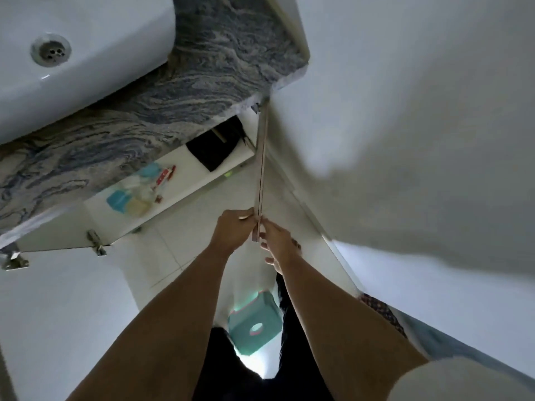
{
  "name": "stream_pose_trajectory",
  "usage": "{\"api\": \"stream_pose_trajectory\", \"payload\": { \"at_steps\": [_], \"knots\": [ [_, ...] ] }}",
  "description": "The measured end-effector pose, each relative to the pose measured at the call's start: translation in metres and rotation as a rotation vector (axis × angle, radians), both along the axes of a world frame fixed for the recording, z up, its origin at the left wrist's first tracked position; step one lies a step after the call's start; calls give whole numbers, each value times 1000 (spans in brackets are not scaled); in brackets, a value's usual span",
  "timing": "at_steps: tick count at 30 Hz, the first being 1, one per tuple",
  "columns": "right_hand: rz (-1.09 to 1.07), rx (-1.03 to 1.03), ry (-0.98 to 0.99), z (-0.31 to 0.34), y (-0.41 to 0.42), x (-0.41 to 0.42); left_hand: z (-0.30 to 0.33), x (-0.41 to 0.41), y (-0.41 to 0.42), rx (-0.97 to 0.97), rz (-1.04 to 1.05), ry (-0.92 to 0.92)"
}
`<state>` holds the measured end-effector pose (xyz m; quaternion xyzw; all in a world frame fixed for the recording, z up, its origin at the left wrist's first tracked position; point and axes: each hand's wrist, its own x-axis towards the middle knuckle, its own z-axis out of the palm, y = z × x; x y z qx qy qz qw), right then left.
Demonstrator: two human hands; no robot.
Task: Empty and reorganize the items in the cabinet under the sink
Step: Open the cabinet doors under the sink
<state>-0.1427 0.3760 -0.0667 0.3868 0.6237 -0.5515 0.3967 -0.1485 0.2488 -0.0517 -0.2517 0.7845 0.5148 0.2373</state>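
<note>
**A:** Both your hands are on the cabinet door (pixel 262 169), aren't they?

**B:** Yes. Your left hand (pixel 234 227) is closed over the door's free edge from the left, fingers curled round the corner. Your right hand (pixel 278 241) meets the same edge from the right; thumb and forefinger seem to pinch it while the other fingers hang loose below. You see the door edge-on, a thin strip running up to its hinge under the counter.

**A:** So how far along am I?

**B:** Early, I would judge. The cabinet (pixel 173 180) under the sink (pixel 86 53) stands open, and that is the only step you can count as done. On its white shelf there is still a cluster of small items (pixel 136 192): teal and yellowish packets, something red and white, all too blurred to name. A dark box (pixel 212 151) sits further right, deeper in. Nothing appears to be taken out yet, so the emptying and the reordering both lie ahead of you.

**A:** And the other door?

**B:** The left door (pixel 58 285) is swung wide, its metal hinges (pixel 95 241) showing.

**A:** My arms?

**B:** Both forearms reach forward and downward from the bottom of the view, converging on that door edge. Between them, a teal stool (pixel 254 328) stands on the pale tiled floor (pixel 173 250). The marbled blue-grey countertop (pixel 202 68) overhangs the shelf.
</note>
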Motion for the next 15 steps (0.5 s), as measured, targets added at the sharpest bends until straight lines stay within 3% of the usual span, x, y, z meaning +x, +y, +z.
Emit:
{"api": "stream_pose_trajectory", "payload": {
  "at_steps": [4, 10, 15],
  "knots": [
    [-175, -54, -141, -4, 50, -1, -11, -39, 55, 51, 34, -10],
    [-639, -44, -67, -11, 115, -33, -12, -79, 135, 295, 208, -84],
    [-693, -1, -42, -4, 167, -72, -15, -113, 182, 388, 322, -131]
  ]
}}
